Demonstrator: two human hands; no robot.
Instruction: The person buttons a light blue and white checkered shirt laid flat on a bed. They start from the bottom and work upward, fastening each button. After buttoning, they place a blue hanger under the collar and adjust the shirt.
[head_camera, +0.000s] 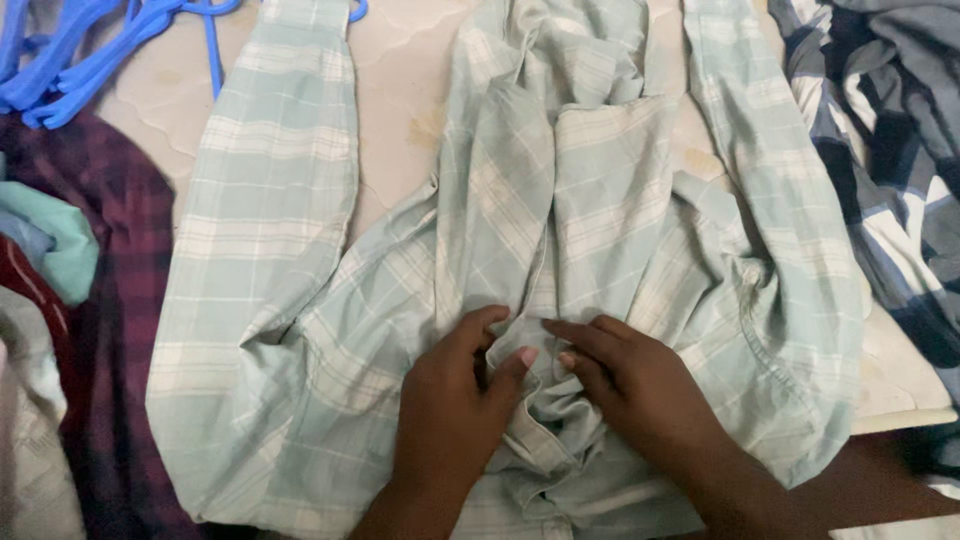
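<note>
Nearest the camera, the left hand (450, 415) and right hand (640, 395) rest on the collar end of a pale green plaid shirt (560, 200), at 6 o'clock in the view. The fingers of both hands curl lightly and pinch a bunched fold of cloth between them, thumbs nearly touching.

The shirt lies spread on a cream mattress (400, 80), sleeves running up toward 11 and 1 o'clock. Bare mattress shows between the left sleeve and the body, and the mattress edge shows at 4 o'clock.

A dark maroon plaid garment (125, 250) touches the shirt at 9 o'clock, with a teal cloth (55, 235) on it. Blue hangers (90, 50) lie at 10 o'clock. A navy and white plaid garment (890, 170) lies just beside the right sleeve at 2 o'clock.
</note>
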